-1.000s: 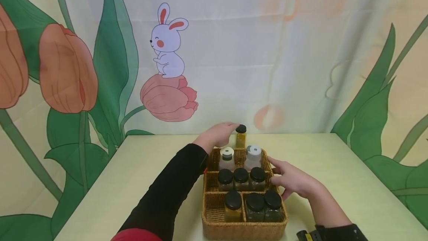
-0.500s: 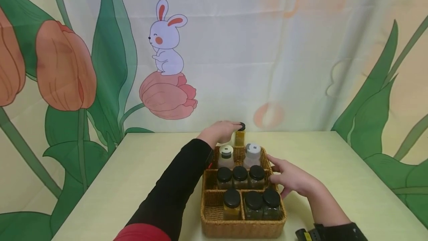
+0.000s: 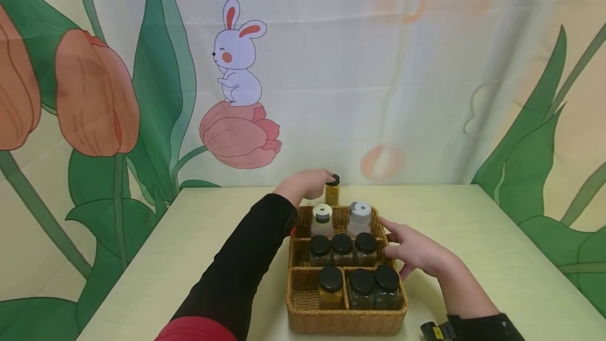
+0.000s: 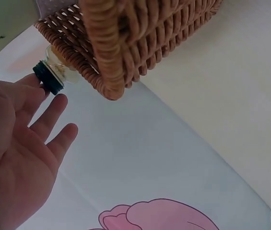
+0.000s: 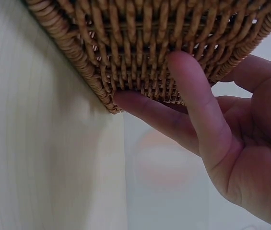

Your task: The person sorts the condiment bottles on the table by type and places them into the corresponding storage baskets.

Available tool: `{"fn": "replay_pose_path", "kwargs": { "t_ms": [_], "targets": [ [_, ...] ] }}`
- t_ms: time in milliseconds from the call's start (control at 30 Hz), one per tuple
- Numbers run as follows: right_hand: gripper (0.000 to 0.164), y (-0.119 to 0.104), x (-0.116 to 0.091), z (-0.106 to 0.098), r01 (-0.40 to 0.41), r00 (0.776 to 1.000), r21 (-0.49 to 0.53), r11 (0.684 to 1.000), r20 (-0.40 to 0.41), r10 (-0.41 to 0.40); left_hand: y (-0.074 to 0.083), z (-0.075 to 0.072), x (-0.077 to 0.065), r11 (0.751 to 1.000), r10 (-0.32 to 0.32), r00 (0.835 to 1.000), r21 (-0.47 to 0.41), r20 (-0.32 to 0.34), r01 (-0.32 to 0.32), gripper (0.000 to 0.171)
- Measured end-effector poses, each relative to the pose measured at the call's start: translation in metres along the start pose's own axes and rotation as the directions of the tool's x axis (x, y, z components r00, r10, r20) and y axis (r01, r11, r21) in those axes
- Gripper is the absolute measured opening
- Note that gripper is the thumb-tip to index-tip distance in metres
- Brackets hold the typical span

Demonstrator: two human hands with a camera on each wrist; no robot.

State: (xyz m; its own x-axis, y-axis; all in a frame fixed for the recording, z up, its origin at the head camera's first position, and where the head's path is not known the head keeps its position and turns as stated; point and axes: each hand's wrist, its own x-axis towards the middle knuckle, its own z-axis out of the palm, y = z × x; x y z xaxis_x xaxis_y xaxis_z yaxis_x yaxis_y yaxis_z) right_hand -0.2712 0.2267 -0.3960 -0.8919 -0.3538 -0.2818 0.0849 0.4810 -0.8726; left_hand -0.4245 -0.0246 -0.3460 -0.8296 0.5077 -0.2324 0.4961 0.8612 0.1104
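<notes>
Behind the wicker basket (image 3: 345,323) stands a small jar (image 3: 332,196) with a black lid and yellow contents. My left hand (image 3: 307,183) reaches past the basket's far left corner and pinches that lid (image 4: 49,78); the other fingers (image 4: 51,117) spread loosely in the left wrist view. My right hand (image 3: 418,250) rests against the basket's right side, its fairly straight fingers (image 5: 193,91) touching the woven wall in the right wrist view. Inside the basket are two bottles, a cream-capped one (image 3: 322,220) and a white-capped one (image 3: 360,219), plus several black-lidded jars (image 3: 342,249).
The basket has dividers; a gap shows in its front left compartment (image 3: 304,298) beside a yellow-filled jar (image 3: 330,288). It stands on a pale yellow table (image 3: 227,214). A printed curtain (image 3: 307,67) hangs right behind the table's far edge.
My left hand has come onto the lid of the jar behind the basket, and the jar has shifted slightly left. The right hand keeps its place at the basket's side.
</notes>
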Motion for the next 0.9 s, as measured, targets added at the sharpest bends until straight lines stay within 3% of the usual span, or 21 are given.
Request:
{"fn": "replay_pose_path", "kwargs": {
  "t_ms": [67, 267, 500, 600, 733, 900],
  "targets": [
    [0.085, 0.0, 0.0, 0.0, 0.002, 1.0, 0.002, 1.0, 0.0, -0.002, -0.001, 0.0, -0.001, 1.0, 0.004, 1.0, -0.007, -0.019, -0.004, 0.057],
    [0.086, 0.0, 0.0, 0.002, 0.002, 1.0, -0.003, 1.0, -0.006, -0.002, -0.006, 0.0, -0.003, 0.999, 0.034, 0.995, 0.003, -0.094, -0.034, 0.015],
    [0.085, 0.0, 0.0, 0.002, 0.001, 1.0, -0.004, 1.0, -0.005, -0.001, -0.008, 0.002, -0.007, 0.994, -0.003, 0.99, 0.107, -0.144, 0.019, 0.015],
    [0.085, 0.0, 0.0, 0.002, 0.0, 1.0, -0.005, 1.0, -0.005, 0.0, -0.009, 0.003, -0.009, 0.99, -0.02, 0.988, 0.134, -0.155, 0.041, 0.025],
    [0.085, 0.0, 0.0, 0.003, -0.004, 1.0, -0.007, 1.0, -0.003, 0.004, -0.012, 0.005, -0.013, 0.991, -0.009, 0.99, 0.131, -0.142, 0.028, 0.031],
    [0.085, -0.001, 0.0, 0.002, -0.005, 1.0, -0.003, 1.0, 0.002, 0.005, -0.018, 0.002, -0.017, 0.996, -0.01, 0.99, 0.082, -0.142, 0.022, 0.022]
  ]
}}
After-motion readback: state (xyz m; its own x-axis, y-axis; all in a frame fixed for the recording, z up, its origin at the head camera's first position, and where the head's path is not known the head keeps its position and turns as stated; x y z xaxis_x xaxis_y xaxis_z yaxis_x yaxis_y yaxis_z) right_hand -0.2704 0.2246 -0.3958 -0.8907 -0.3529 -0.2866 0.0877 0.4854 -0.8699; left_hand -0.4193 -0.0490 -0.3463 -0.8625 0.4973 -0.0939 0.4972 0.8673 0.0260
